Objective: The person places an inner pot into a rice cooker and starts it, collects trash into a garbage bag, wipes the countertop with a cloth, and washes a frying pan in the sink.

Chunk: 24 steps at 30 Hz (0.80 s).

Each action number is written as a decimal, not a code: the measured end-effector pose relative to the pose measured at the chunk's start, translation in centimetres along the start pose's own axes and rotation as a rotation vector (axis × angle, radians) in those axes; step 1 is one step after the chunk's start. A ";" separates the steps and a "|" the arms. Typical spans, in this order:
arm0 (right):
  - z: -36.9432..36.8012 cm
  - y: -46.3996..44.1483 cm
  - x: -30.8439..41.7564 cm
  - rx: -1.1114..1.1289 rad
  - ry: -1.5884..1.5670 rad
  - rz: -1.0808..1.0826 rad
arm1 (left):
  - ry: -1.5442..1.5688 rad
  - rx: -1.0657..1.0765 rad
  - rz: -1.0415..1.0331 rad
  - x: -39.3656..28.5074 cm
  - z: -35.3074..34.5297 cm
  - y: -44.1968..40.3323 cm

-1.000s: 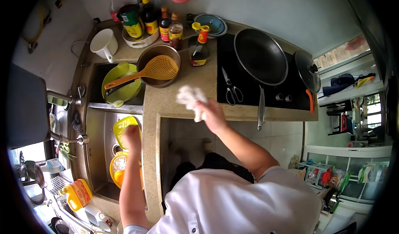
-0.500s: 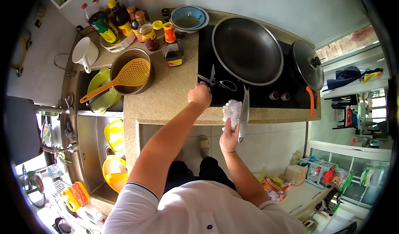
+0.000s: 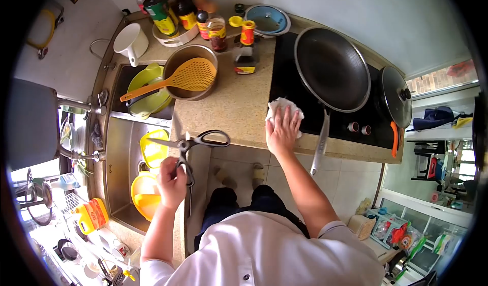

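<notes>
My left hand point(image 3: 172, 185) is closed around one handle loop of the kitchen scissors point(image 3: 184, 144), held over the counter edge near the sink. The scissors' blades are spread apart, pointing up and left. At the left front edge of the black cooktop point(image 3: 285, 77), my right hand point(image 3: 282, 133) lies flat with fingers spread on a crumpled white paper towel point(image 3: 284, 106). The towel is pressed against the surface and partly hidden under the fingers. Right of that hand, the handle of a wok point(image 3: 333, 70) sticks out past the counter's front edge.
Left are a pot point(image 3: 203, 94) with an orange slotted spatula point(image 3: 193, 75) across it, and a sink point(image 3: 122, 164) with yellow containers. Sauce bottles point(image 3: 216, 34) and a blue bowl point(image 3: 267, 19) stand at the back. A lidded pan point(image 3: 396, 95) sits right.
My left hand has lifted the scissors off the cooktop and carried them left toward the sink. My right hand has moved the paper towel from beside the wok handle onto the cooktop's left edge.
</notes>
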State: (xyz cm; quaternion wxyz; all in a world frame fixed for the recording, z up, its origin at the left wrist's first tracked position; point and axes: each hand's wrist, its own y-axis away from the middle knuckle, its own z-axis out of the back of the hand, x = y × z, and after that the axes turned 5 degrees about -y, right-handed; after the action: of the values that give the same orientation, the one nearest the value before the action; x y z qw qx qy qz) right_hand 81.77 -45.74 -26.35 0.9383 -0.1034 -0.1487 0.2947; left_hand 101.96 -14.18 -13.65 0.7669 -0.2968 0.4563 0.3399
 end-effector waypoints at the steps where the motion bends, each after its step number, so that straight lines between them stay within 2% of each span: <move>1: -0.6 -0.7 0.8 0.010 0.060 -0.040 | 0.034 -0.052 0.031 1.3 1.8 0.5; 3: -1.9 -2.2 2.1 0.030 0.092 -0.049 | 0.116 -0.119 0.168 2.4 5.1 0.9; 8: -4.1 -7.0 6.6 0.098 0.072 0.086 | 0.158 -0.340 0.216 3.9 10.9 0.6; 9: -4.5 -7.2 7.6 0.184 0.056 0.071 | 0.170 -0.352 0.217 4.5 11.8 0.8; 12: -6.6 -5.5 11.9 0.194 0.044 0.020 | 0.223 -0.383 0.224 6.1 13.9 1.4; 14: -5.6 -4.6 16.2 0.308 0.083 -0.037 | 0.255 -0.395 0.235 6.7 14.9 2.1; 16: -5.1 -3.2 20.5 0.286 -0.018 -0.076 | 0.218 -0.446 0.263 7.1 15.5 2.6; 18: -4.5 -2.0 24.6 0.364 -0.029 -0.083 | 0.247 -0.477 0.262 7.1 15.9 3.1; 20: -5.7 -0.2 28.2 0.275 -0.086 -0.004 | 0.226 -0.518 0.280 7.7 16.7 4.0; 22: -7.3 1.2 31.7 0.242 0.045 0.173 | 0.209 -0.547 0.280 8.0 17.4 4.7; 24: -9.2 2.2 34.2 0.128 -0.443 0.266 | 0.231 -0.584 0.280 7.8 17.9 5.0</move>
State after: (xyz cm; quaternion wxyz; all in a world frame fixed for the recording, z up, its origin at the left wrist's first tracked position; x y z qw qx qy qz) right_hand 110.45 -24.99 -28.12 0.8405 0.0046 -0.3167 0.4396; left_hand 109.69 4.43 -14.12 0.5386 -0.4747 0.4602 0.5223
